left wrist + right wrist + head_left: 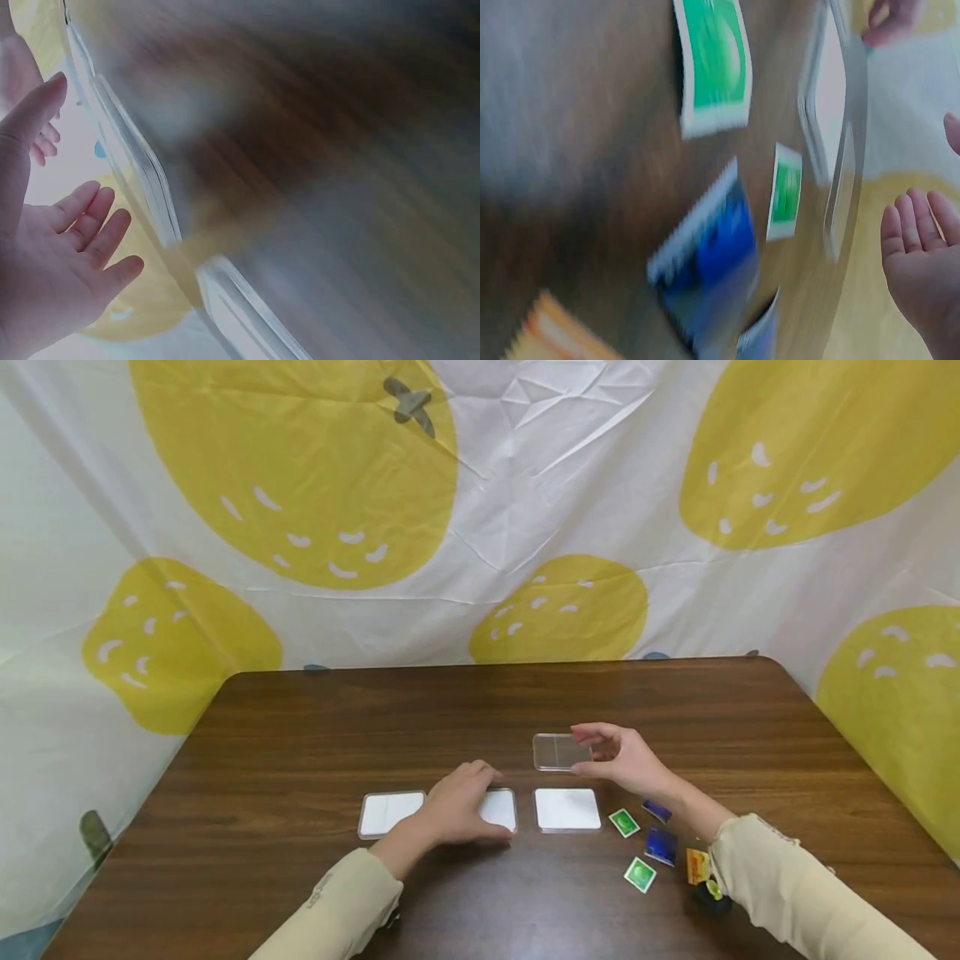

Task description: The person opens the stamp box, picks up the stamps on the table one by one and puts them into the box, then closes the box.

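Observation:
My left hand [457, 806] is spread over the middle white-filled clear case [498, 810] and covers much of it. In the left wrist view the same hand [64, 240] appears raised above the cases, its fingers relaxed. A clear, flat plastic lid or case [555, 752] lies behind the row. My right hand [618, 756] is at that piece's right end, thumb and fingers apart and gently bent. The right wrist view shows this hand [930, 270] holding nothing, a gap between it and the clear piece [842, 195].
White-filled cases stand at left [390, 812] and right [567, 810] of the row. Small green packets [624, 822], blue packets [661, 845], an orange packet [697, 866] and a dark item [712, 899] lie by my right forearm. Behind the table hangs a patterned cloth [480, 527].

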### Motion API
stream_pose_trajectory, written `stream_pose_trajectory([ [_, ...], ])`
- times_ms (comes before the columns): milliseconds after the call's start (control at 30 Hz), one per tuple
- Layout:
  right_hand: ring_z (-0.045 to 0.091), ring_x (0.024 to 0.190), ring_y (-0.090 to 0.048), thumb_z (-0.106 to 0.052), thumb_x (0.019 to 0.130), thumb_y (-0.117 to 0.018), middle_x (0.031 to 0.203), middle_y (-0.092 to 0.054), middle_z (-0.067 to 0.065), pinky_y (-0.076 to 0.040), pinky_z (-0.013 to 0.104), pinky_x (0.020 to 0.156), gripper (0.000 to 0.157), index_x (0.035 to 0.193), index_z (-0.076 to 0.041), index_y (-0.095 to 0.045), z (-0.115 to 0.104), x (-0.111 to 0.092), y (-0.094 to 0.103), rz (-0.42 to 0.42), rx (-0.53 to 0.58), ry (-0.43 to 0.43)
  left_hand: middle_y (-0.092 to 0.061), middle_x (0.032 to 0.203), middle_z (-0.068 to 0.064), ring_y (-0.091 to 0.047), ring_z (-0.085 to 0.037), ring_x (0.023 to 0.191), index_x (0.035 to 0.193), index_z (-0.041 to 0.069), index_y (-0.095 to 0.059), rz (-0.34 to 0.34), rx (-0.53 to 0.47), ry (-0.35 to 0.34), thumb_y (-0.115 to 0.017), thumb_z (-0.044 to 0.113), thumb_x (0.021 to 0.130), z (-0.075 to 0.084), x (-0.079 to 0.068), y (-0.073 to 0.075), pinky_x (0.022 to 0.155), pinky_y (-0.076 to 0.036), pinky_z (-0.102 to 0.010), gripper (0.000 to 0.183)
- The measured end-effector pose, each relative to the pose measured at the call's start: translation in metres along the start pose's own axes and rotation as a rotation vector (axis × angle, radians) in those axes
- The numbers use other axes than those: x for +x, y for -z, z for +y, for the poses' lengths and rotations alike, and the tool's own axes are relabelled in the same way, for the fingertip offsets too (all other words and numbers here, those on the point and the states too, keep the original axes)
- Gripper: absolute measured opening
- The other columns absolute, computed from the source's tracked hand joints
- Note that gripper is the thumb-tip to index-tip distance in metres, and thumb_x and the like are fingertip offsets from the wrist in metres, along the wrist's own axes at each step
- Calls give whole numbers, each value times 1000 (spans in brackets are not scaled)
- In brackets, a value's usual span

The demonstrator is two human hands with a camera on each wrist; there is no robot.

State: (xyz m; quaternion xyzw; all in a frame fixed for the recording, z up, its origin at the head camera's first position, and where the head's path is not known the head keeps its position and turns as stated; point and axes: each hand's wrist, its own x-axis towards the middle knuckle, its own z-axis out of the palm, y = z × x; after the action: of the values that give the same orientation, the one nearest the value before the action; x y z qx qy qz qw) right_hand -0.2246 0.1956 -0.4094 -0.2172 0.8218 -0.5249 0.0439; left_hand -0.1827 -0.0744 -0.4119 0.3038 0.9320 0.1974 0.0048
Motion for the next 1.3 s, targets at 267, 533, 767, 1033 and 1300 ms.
stream_pose_trajectory([
  [267,39,106,-52,-13,77,-71,113,-57,24,-42,46,90,49,117,9,-53,-22,-9,-43,-54,56,2,-56,107,-7,-51,-25,102,115,3,-54,14,-44,29,-78,42,63,-22,-26,10,85,-43,-39,70],
  [533,28,107,-56,-24,71,-76,112,-61,14,-40,44,92,55,116,2,-57,-29,-9,-69,-82,-127,32,-56,107,-7,-50,-25,102,114,2,-55,-11,-30,86,-80,43,61,-33,-35,9,83,-44,-39,71],
  [767,22,100,-58,-23,68,-78,107,-63,10,-44,37,88,54,111,2,-60,-26,-4,-77,-114,-293,147,-55,105,-7,-50,-25,101,113,3,-55,-20,-20,117,-80,41,60,-36,-35,8,83,-44,-39,70],
  [1033,19,97,-58,-27,59,-82,103,-64,7,-45,34,86,58,107,0,-63,-17,-2,-85,-116,-425,203,-55,104,-7,-48,-25,101,112,3,-57,-33,-45,116,-80,39,61,-37,-34,7,85,-43,-38,66],
  [1300,20,97,-55,-28,58,-81,101,-62,6,-45,34,83,57,104,1,-64,-16,2,-87,-144,-562,302,-55,100,-5,-48,-23,99,109,4,-59,-19,-41,106,-80,40,61,-40,-34,7,85,-42,-38,64],
])
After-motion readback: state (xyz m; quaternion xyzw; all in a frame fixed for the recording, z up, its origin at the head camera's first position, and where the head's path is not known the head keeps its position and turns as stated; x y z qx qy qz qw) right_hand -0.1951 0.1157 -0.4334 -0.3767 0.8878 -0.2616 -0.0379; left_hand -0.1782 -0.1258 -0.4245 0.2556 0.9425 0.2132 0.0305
